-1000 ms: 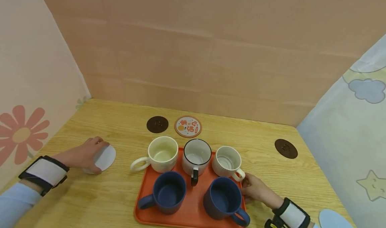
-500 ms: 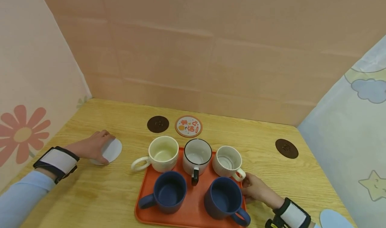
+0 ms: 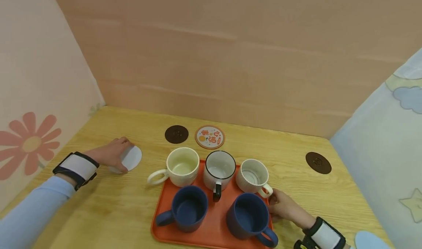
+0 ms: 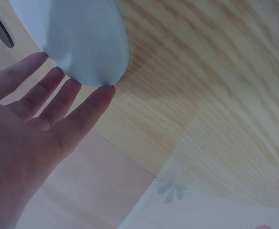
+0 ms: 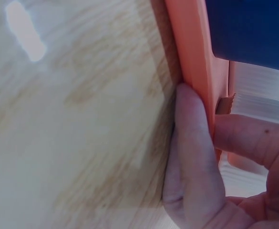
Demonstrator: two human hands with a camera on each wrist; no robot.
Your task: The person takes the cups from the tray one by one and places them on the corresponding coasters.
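In the head view my left hand (image 3: 113, 155) holds a round white coaster (image 3: 133, 157) between thumb and fingers, left of the tray. The left wrist view shows several fingertips (image 4: 74, 85) along the coaster's edge (image 4: 89, 43). My right hand (image 3: 284, 205) grips the right rim of an orange tray (image 3: 212, 231), thumb inside and fingers outside in the right wrist view. On the tray stand a cream mug (image 3: 181, 166), a white mug with black rim (image 3: 219, 168), a small ribbed white mug (image 3: 253, 175) and two navy mugs (image 3: 188, 208).
Behind the tray lie a dark brown coaster (image 3: 176, 134) and an orange-rimmed printed coaster (image 3: 210, 137). Another brown coaster (image 3: 318, 163) is at the right. A pale blue round piece (image 3: 370, 240) lies at the lower right. Papered walls bound the wooden table (image 3: 108, 208).
My left hand has carried the white coaster rightward and farther back, toward the tray's side. The right hand keeps its grip on the tray rim. The head view has shifted slightly.
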